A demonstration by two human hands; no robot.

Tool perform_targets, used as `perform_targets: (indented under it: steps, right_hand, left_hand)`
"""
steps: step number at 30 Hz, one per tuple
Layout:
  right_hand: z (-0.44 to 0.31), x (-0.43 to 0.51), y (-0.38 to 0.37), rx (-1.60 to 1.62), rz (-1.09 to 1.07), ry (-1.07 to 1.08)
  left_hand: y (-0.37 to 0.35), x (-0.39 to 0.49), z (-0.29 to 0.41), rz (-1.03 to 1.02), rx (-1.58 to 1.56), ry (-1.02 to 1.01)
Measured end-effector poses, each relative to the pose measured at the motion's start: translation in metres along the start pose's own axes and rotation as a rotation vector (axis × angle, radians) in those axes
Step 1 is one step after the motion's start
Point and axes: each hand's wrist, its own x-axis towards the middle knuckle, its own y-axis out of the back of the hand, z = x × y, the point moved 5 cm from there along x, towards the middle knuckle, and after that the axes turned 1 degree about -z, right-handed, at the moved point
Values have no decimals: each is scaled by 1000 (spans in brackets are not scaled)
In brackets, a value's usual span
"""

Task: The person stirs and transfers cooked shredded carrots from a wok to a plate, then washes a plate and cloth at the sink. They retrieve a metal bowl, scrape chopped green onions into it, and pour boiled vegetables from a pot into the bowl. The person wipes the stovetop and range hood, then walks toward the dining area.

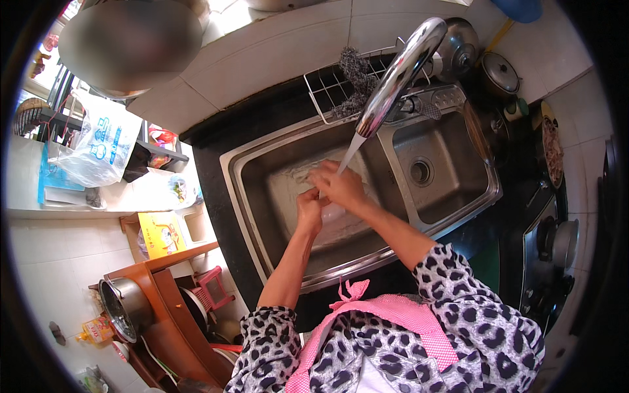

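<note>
Water runs from the chrome faucet [400, 78] onto my right hand [341, 186], which is over the large basin of the stainless steel sink [265, 216]. My left hand [309, 209] is just left of it, its fingers close to the right palm. A pale, whitish thing [334, 213] shows below the hands; whether it is a bowl or only water in the basin cannot be told. The overlap and the running water hide what the fingers hold, if anything.
Behind the sink stands a wire rack [319, 93] with steel wool scourers [356, 73]. The small basin [442, 186] with its drain is on the right. Pots and a gas stove [535, 250] stand further right. A plastic bag [105, 140] lies at the left.
</note>
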Motion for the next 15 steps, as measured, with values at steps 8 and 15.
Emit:
perform_targets:
  steps: [8, 15]
  right_hand:
    - [98, -1, -11, 1290, -385, -793]
    - [101, -65, -47, 1977, -59, -797]
  left_hand:
    - [12, -27, 20, 12, -397, 117]
    - [18, -29, 9, 101, -521, -35]
